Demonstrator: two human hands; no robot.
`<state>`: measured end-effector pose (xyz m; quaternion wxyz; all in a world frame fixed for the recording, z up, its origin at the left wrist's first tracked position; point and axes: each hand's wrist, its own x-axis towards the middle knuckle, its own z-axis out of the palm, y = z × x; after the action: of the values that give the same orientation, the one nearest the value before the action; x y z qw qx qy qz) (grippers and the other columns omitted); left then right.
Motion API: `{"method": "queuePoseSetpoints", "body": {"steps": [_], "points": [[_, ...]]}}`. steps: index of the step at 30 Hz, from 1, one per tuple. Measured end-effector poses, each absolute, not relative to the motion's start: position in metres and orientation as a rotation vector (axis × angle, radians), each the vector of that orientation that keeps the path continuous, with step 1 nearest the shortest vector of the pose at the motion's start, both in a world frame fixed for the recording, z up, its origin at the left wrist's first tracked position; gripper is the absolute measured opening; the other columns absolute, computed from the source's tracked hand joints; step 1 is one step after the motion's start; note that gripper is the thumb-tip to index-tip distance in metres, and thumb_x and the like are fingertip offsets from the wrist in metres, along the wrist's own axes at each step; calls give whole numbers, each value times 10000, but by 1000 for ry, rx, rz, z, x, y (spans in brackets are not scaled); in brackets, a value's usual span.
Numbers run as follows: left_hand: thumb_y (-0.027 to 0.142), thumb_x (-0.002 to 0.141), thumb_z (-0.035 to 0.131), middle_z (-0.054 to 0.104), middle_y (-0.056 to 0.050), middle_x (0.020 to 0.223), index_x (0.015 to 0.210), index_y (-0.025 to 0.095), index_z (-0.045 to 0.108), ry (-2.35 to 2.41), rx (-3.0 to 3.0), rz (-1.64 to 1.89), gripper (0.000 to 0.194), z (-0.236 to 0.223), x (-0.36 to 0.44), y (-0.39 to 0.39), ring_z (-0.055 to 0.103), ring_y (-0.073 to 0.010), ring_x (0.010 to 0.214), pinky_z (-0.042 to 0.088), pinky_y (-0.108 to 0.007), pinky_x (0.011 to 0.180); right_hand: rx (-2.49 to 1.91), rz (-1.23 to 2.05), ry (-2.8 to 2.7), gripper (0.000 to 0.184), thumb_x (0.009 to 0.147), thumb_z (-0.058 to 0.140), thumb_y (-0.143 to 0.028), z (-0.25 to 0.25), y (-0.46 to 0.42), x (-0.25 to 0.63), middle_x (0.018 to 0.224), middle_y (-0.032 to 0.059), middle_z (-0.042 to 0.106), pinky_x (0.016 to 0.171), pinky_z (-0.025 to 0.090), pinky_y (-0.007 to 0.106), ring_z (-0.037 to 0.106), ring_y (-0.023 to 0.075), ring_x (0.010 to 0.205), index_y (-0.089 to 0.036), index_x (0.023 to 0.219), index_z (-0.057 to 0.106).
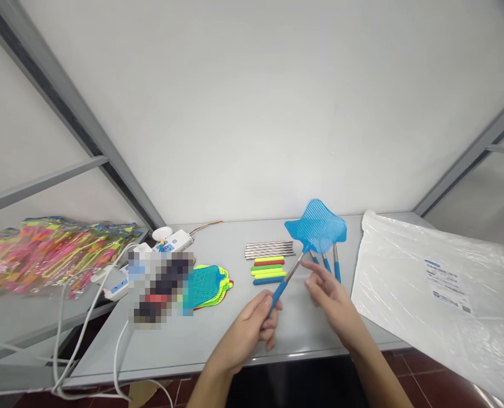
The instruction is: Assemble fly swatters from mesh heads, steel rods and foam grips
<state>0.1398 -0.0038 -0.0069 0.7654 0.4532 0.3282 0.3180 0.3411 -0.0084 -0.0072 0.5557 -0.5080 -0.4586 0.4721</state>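
My left hand (252, 326) is wrapped round the blue handle of a fly swatter (278, 292), whose metal shaft slants up and away to a blue mesh head. Beside that shaft, my right hand (332, 300) has its fingers apart, the index finger close to the metal; whether it touches I cannot tell. Other blue fly swatters (337, 271) lie behind, their heads overlapping the held one. To the left, metal rods (269, 249) lie in a row. In front of them are coloured handle grips (269, 272) in yellow, red, green and blue. Loose swatter heads (207, 288) are stacked further left.
A white plastic package (409, 272) with a label covers the table's right side. Power strips (173, 242) and white cables (116, 351) run along the left, near a blurred-out patch (161, 289). Bagged colourful items (60, 255) lie at far left. A white wall (260, 113) stands behind.
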Motion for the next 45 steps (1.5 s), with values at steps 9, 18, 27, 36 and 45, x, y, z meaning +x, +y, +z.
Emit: {"method": "queuePoseSetpoints", "body": {"steps": [9,18,27,36,45], "points": [[483,972,361,529,2,751,1204,188,523,705,1296,596,409,-20,224,7,522,-136,621,466,-305,649,-1573,826,-1188,327,863,551,-526,-9,-13,351,660,-11,582,556,459,299,577,182,581,-213,955,563],[283,966,426,579,-63,984,923,207,615,1056,1810,989,208,-30,182,22,548,-206,951,428,-328,863,-2077,242,-1417,309,929,426,-433,-11,24,400,845,59,714,631,403,307,644,233,753,-226,956,654],[245,949,455,555,-70,1007,922,205,604,1428,1891,1222,156,-44,110,32,539,-216,944,416,-309,800,-2222,100,-1512,334,936,401,-361,-37,55,403,974,119,674,643,384,325,631,255,835,-164,1011,660],[231,927,472,567,-69,1001,899,212,614,1437,1850,1248,145,-47,110,28,541,-211,899,414,-295,749,-2322,55,-1591,328,941,398,-370,-47,58,401,940,104,640,589,383,314,625,236,792,-181,980,663],[213,931,456,554,-62,967,909,205,595,1386,1869,1249,141,-48,107,28,530,-187,824,414,-291,743,-2316,-37,-1681,377,940,404,-367,-45,54,399,983,116,666,691,410,360,628,267,822,-135,1179,582]]}}
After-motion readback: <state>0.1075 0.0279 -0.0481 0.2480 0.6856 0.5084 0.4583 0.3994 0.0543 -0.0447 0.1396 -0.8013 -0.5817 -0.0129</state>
